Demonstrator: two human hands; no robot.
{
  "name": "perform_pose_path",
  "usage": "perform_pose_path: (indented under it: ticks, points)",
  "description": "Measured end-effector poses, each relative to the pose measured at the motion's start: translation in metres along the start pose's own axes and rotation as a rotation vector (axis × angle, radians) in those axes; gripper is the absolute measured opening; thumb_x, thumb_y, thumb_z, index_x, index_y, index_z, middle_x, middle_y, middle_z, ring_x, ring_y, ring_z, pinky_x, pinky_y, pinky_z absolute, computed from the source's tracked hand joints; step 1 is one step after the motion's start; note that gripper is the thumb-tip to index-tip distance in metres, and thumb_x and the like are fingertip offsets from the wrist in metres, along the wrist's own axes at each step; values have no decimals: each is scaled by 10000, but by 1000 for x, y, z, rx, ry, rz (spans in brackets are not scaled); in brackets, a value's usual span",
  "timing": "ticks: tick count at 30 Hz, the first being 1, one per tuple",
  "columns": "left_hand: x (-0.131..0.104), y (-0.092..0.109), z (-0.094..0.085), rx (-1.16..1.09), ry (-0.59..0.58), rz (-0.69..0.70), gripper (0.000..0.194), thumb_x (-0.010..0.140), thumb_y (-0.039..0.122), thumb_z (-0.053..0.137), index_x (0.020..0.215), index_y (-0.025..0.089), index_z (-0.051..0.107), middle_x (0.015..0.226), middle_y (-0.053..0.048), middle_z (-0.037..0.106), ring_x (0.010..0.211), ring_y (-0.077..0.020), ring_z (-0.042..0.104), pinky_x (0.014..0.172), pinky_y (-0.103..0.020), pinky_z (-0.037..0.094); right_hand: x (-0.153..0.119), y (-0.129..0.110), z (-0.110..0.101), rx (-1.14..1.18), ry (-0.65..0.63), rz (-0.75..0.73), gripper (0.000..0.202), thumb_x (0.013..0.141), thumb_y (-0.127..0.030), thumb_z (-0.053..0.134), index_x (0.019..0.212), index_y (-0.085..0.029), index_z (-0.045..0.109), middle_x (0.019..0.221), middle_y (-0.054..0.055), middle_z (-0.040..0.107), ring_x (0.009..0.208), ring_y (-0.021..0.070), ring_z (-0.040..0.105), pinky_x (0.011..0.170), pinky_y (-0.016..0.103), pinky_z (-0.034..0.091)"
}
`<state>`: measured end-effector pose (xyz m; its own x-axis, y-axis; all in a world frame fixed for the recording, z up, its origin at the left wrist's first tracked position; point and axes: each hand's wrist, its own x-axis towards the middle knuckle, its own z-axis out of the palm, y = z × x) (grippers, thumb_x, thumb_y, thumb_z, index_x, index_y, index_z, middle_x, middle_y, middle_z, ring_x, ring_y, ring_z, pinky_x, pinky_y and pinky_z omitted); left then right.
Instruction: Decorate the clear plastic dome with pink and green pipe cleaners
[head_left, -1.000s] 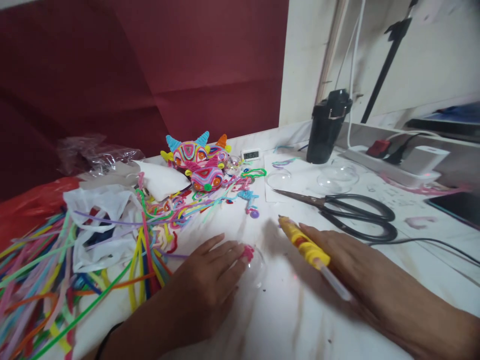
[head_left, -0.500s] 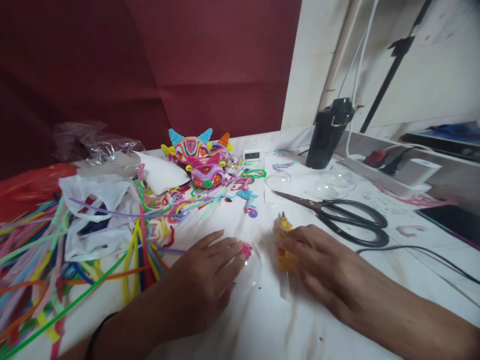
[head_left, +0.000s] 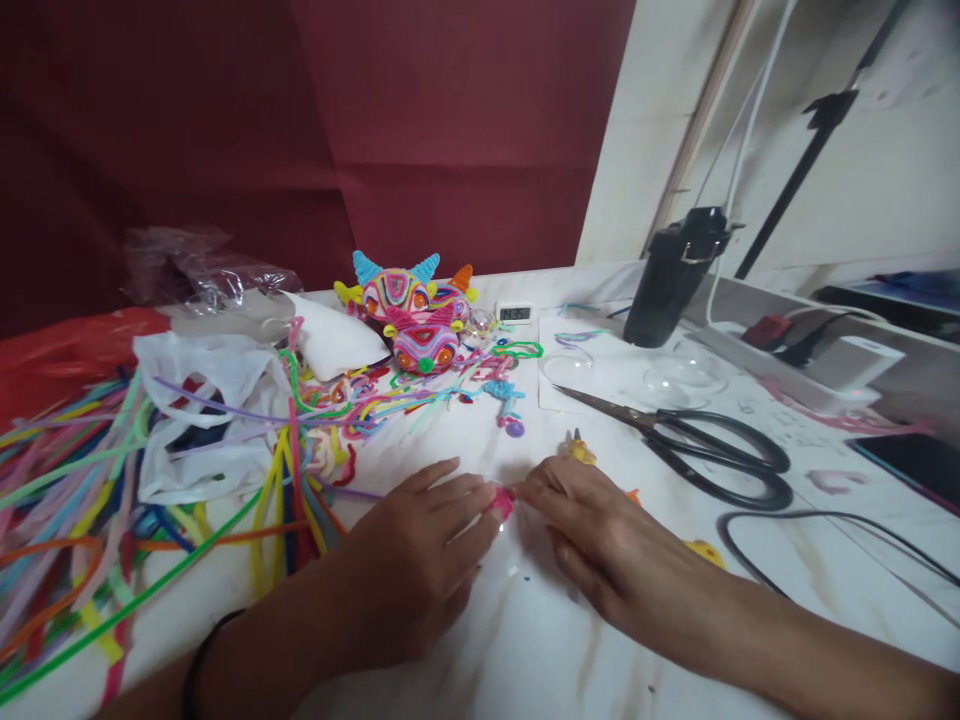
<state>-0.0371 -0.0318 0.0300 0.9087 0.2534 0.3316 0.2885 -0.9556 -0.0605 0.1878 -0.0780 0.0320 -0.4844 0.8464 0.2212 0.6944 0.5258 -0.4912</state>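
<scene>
My left hand (head_left: 424, 545) rests over a clear plastic dome, mostly covered, with its fingertips on a small bright pink piece (head_left: 501, 502). Opposite it, my right hand (head_left: 592, 520) reaches in from the right; its index fingertip touches the pink piece, and its thumb is apart, lower down. Beneath the right hand lies a yellow glue gun (head_left: 581, 452); only its nozzle end shows beyond the knuckles, and a yellow part sticks out past the wrist. The left thumb is largely hidden.
Black-handled scissors (head_left: 675, 430) lie behind the right hand, near clear domes (head_left: 679, 375) and a black bottle (head_left: 671, 280). Colourful fuzzy-stem figures (head_left: 416, 320) stand at the back beside a small clock (head_left: 514, 313). Loose stems (head_left: 82, 500) and a white bag (head_left: 202, 420) cover the left.
My right hand has let go of the yellow glue gun and moved left to the pink piece. The left hand stays at the dome. The camera view has shifted slightly.
</scene>
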Motion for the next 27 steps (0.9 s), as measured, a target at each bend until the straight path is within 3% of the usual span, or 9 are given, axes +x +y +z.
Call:
perform_pose_path:
  ticks: [6,18,27]
  points:
    - [3,1,-2,3,12,2,320,883,140,442,1179,88,552,1217,-141,627,1166,-242,557,1098,-466,366,-6,0,3,29,-5,-6,291,832,2,381,1021,-105,574,943,109,519,911,256,491,916,553,397]
    - [3,1,-1,26,12,22,329,867,131,456,1174,68,556,1213,-152,626,1175,-260,548,1096,-471,368,-7,-3,7,25,2,-12,339,831,-11,385,1090,-113,581,948,105,527,907,256,478,892,524,386]
    - [3,2,0,37,18,16,312,861,139,465,1148,73,570,1201,-155,631,1182,-264,541,1082,-472,385,-6,-4,19,-219,131,-89,232,854,-63,443,973,-126,631,887,89,595,827,239,482,850,465,368]
